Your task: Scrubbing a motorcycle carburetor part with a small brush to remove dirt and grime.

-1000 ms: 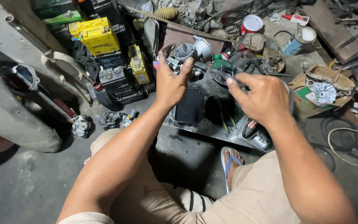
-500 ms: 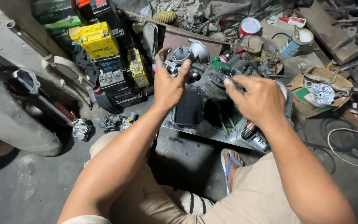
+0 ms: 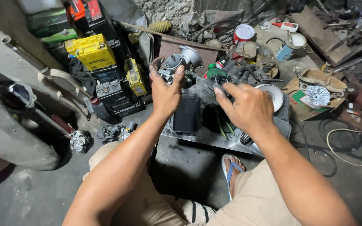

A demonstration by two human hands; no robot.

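Head camera, looking down over my knees: my left hand (image 3: 166, 94) is closed round a grey metal carburettor (image 3: 180, 63), fingers wrapped over its body and thumb up its side, lifting it clear of the clutter in the upper middle of the frame so its throat faces away from me. My right hand (image 3: 244, 106) is half curled, thumb and forefinger pinched on a thin dark tool (image 3: 214, 86) whose tip points toward the carburettor; I judge the grip is kept fine so the tip can be guided. How much of the tool sits inside my palm I cannot tell.

Below both hands lies a grimy metal tray (image 3: 202, 136), set on the floor between my legs where dropped parts would land, with a black rectangular tub (image 3: 186, 113) in it. My foot in a blue-strapped sandal (image 3: 231, 171) rests just beside the tray.

At upper left, a yellow boxy battery (image 3: 92, 51) with dark lettering sits on a stack of black ones; a smaller yellow-labelled battery (image 3: 134, 76) stands to its right. A red-and-white round tin (image 3: 244, 32) is at top centre, a blue-and-white can (image 3: 289, 46) to its right. At right, a brown cardboard box (image 3: 304, 94) with a green patch holds a silver finned part (image 3: 317, 94). Two small engine parts (image 3: 99, 136) lie on the concrete at lower left.
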